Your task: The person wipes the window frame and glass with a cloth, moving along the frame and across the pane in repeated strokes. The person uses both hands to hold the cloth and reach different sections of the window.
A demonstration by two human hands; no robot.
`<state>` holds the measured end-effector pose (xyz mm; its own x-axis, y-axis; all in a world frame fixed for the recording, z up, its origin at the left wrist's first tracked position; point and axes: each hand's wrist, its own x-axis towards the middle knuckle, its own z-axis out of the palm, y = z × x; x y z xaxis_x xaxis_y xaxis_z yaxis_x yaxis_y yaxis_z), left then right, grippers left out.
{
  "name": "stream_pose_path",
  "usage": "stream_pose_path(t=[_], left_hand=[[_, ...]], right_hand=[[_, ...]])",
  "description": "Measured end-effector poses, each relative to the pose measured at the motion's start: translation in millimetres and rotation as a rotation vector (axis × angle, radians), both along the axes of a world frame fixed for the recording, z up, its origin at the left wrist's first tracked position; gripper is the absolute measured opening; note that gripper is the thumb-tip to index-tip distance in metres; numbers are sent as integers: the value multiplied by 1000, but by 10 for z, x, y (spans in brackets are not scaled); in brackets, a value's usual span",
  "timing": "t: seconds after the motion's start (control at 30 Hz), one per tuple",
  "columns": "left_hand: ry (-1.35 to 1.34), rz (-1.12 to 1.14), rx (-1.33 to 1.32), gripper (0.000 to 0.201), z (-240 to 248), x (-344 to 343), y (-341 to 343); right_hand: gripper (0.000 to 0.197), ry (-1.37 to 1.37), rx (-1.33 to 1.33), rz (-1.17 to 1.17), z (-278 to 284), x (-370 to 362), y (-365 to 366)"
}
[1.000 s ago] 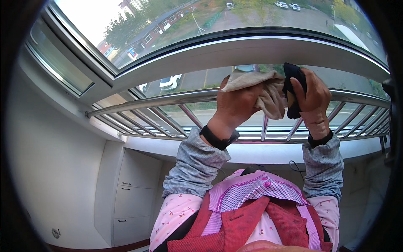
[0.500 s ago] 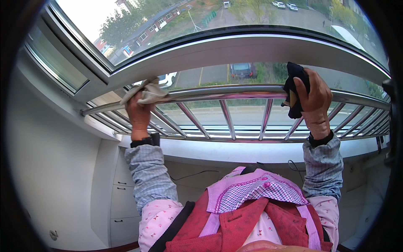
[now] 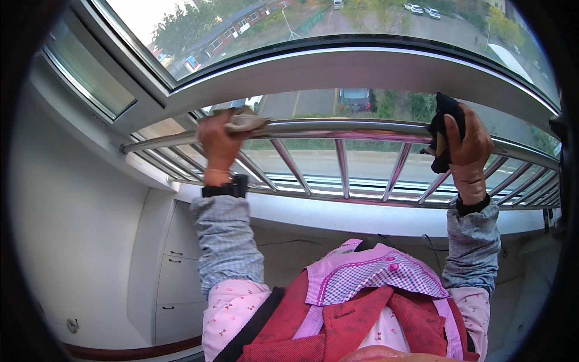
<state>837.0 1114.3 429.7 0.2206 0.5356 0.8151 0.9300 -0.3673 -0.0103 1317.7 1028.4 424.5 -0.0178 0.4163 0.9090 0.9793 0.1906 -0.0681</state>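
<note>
A shiny metal railing (image 3: 344, 128) runs across in front of a window. My left hand (image 3: 219, 145) is closed around a beige cloth (image 3: 246, 122), pressed over the left part of the top rail. Its fingertips are partly hidden by the cloth and the rail. On the right, my right hand (image 3: 471, 145) grips a dark cloth (image 3: 446, 130) against the same rail. The dark cloth hangs on both sides of the rail, with a small tan patch showing at its edge.
Slanting metal bars (image 3: 342, 169) stand below the top rail. Above is a large window pane with a grey frame (image 3: 289, 72); cars and trees show outside. A white cabinet with drawers (image 3: 180, 279) stands at lower left, and a white ledge (image 3: 325, 217) lies beneath the railing.
My left hand has turned over the rail, and the beige cloth now sits on the hand's right side. The right hand keeps its grip. The whole view has shifted slightly.
</note>
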Motion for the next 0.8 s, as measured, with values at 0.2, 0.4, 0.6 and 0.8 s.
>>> stream_pose_path(t=[0.2, 0.4, 0.6, 0.8], left_hand=[[48, -280, 73, 37, -68, 1520, -323], [-57, -446, 156, 27, -61, 1328, -170], [-20, -55, 221, 29, -305, -158, 243], [-220, 84, -63, 25, -291, -941, 456]], right_hand=[[35, 62, -59, 16, -12, -8, -10], [32, 46, -59, 49, 14, 15, 3], [29, 243, -97, 160, -31, 95, -49], [36, 620, 242, 44, 148, 877, -309]])
